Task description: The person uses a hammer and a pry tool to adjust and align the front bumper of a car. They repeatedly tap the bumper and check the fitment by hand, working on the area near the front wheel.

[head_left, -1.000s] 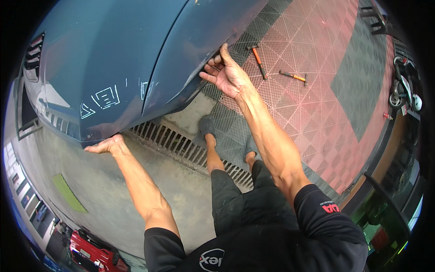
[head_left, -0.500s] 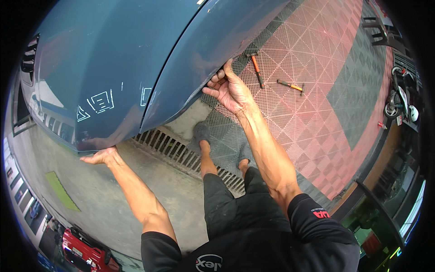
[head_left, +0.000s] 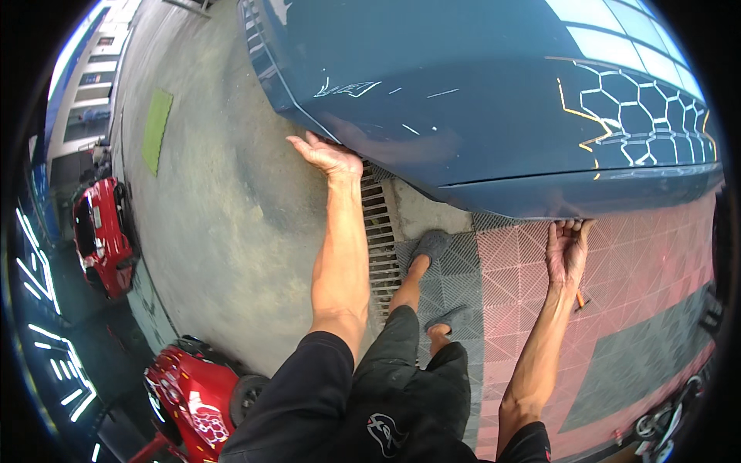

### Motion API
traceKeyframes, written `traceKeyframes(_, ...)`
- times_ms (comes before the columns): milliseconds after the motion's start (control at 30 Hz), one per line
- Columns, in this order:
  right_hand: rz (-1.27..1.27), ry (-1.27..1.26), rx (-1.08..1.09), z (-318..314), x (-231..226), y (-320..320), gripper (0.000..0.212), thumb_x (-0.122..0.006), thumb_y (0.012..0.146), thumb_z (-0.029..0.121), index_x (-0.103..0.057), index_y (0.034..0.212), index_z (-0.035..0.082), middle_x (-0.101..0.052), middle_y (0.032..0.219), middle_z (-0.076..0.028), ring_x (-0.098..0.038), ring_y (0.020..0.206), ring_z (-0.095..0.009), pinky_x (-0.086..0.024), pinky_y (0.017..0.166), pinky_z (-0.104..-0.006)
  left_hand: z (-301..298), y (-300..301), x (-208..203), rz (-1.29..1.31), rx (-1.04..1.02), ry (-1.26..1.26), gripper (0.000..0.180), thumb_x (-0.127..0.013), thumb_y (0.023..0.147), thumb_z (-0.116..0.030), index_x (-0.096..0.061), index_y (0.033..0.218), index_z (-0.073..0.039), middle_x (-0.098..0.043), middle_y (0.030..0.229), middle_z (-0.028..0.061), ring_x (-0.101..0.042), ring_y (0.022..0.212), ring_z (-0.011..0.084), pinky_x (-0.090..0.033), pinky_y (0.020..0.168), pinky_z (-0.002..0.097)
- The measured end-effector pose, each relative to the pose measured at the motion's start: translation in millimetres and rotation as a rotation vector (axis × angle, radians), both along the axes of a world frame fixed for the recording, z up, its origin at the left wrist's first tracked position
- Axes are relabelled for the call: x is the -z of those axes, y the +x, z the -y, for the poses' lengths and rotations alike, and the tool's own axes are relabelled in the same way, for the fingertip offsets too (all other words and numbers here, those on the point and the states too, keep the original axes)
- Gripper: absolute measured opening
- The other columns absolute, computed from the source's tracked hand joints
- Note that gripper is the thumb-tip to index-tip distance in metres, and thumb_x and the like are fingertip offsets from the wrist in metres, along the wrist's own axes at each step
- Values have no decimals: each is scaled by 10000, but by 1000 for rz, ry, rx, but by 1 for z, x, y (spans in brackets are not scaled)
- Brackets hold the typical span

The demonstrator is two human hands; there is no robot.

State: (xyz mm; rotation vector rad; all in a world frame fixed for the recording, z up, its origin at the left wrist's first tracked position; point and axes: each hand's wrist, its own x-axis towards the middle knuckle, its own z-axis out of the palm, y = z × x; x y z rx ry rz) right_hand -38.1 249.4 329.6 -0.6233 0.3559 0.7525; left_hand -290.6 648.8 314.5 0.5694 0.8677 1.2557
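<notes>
A glossy blue-grey car body (head_left: pixel 494 116) fills the upper middle and right, with lights mirrored in its paint. At the car's left lower corner, my left hand (head_left: pixel 330 158) is palm up under the edge, open, its thumb stretched out to the left. Farther right, my right hand (head_left: pixel 567 251) reaches up to the car's lower lip (head_left: pixel 617 207). Its fingers are bent, with their tips pressed at that edge and partly hidden by it. An orange-handled tool (head_left: pixel 581 299) lies on the floor beside my right wrist, partly covered.
My feet stand on grey and red grid tiles (head_left: pixel 509 324) next to a slotted drain (head_left: pixel 380 231). Concrete (head_left: pixel 224 224) stretches left, with a green strip (head_left: pixel 157 133) on it. Two red cars (head_left: pixel 104 239) are at the left. A motorcycle (head_left: pixel 668 417) stands lower right.
The view has swung left, so the car now lies across the upper right. Both hands remain at its lower edge; the right fingers now point upward against it.
</notes>
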Motion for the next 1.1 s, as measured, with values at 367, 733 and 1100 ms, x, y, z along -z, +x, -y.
traceKeyframes(367, 23, -41, -28, -3, 2, 0, 337, -672, 980, 394, -653, 868, 76, -673, 838, -42, -710, 856, -200, -667, 843, -430, 56, 17, 3, -80, 58, -36, 811, -344, 1029, -703, -409, 1534, -72, -456, 1534, 91, -446, 1359, 256, -353, 1131, 466)
traceKeyframes(733, -27, -160, 15, -1, 4, -4, 379, -778, 872, 466, -676, 756, 120, -666, 865, -68, -658, 934, -234, -510, 1044, -600, 161, 41, -41, -333, 263, -136, 980, -598, 966, -654, -194, 1612, -37, -262, 1603, 221, -299, 1467, 421, -299, 1176, 637)
traceKeyframes(1100, 9, 62, 56, -3, 7, -7, 480, -693, 944, 524, -680, 895, 47, -688, 908, -109, -728, 903, -241, -659, 809, -465, 300, 77, -16, -769, 699, 245, 661, -703, 987, -422, -514, 1376, 78, -603, 1263, 168, -646, 1082, 257, -560, 924, 384)
